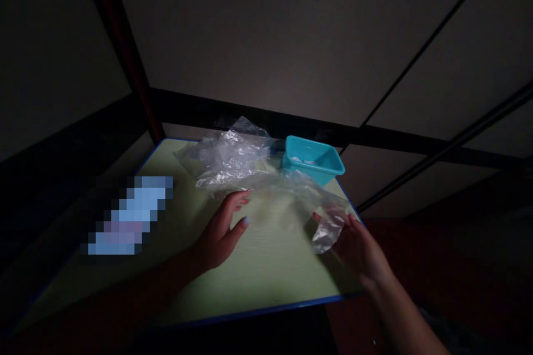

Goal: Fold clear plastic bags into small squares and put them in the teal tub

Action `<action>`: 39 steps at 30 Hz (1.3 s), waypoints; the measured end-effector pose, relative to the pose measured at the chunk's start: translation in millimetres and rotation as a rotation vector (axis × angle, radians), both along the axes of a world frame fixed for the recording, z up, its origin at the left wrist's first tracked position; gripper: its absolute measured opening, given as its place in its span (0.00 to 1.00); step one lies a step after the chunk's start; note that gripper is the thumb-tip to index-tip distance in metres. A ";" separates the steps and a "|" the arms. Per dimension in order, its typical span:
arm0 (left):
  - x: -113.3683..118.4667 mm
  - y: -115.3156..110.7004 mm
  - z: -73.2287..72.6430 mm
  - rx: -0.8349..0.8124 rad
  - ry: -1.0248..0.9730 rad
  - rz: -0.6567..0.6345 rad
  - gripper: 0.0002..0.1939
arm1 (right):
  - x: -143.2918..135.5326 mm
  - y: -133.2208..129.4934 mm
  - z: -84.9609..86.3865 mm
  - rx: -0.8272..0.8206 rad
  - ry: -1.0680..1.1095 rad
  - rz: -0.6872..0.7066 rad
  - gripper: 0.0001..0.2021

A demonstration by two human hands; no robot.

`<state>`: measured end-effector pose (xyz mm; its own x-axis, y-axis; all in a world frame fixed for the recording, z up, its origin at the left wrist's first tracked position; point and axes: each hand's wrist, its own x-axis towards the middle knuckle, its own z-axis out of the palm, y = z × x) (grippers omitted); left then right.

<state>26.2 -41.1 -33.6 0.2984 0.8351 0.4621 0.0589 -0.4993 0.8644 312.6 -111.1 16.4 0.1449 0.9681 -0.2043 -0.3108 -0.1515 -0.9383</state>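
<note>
A clear plastic bag (328, 230) stretches across the table, thin and see-through. Its right end is in my right hand (360, 249), whose fingers close on the film from the right side. My left hand (222, 236) hovers over the middle of the table with thumb and fingers apart. Its fingertips are close to the left part of the film; I cannot tell if they touch it. Beyond my left hand lies a crumpled heap of clear plastic bags (233, 155). To the right of that heap stands a turquoise plastic basket (312, 175), with something whitish inside.
The pale yellow-green table (258, 288) has a blue edge. On its left part a blue patch (137, 213) is pixelated, so its kind is hidden. Light wall or cabinet panels (266, 39) rise behind the table. The surroundings are dark, with a reddish floor (433, 266) at right.
</note>
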 end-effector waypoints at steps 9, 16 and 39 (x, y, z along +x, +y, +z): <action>7.6 16.3 -7.5 -0.491 -0.277 0.094 0.34 | 15.3 -7.5 -35.9 -0.014 -0.412 -0.004 0.27; -6.5 5.3 4.7 0.256 0.050 0.188 0.23 | -6.8 -16.6 -31.3 0.266 -0.992 0.498 0.20; -10.6 12.7 10.8 -0.226 -0.160 -0.556 0.37 | -33.4 -12.1 -48.0 0.553 -1.612 0.741 0.34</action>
